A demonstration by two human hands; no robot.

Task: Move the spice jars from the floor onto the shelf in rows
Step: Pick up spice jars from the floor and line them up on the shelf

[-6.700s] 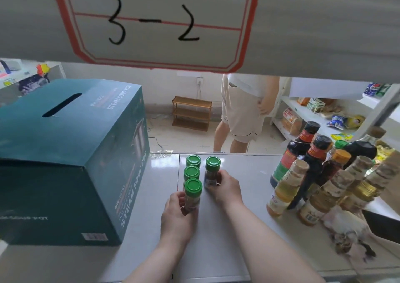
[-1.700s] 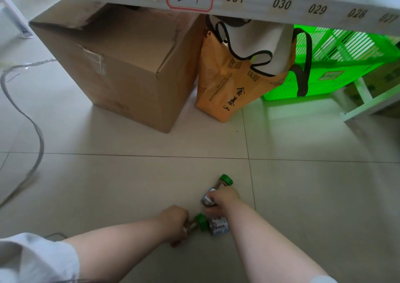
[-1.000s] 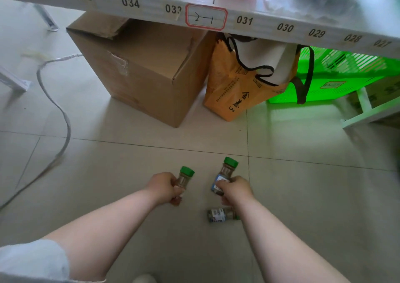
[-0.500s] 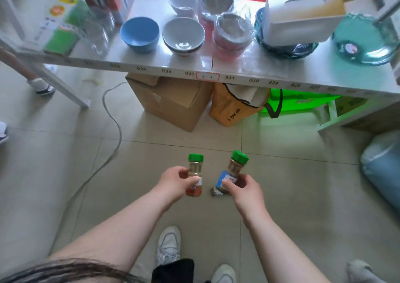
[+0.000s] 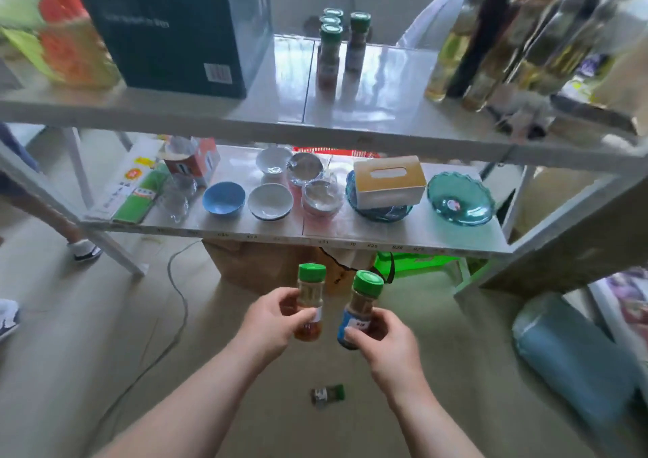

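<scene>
Holding one green-capped jar apiece: left hand grips the orange-label jar, right hand the blue-label jar, fingers closed. Both are higher than half a second ago, nearing the upper shelf with four jars. One jar lies on the floor.
</scene>
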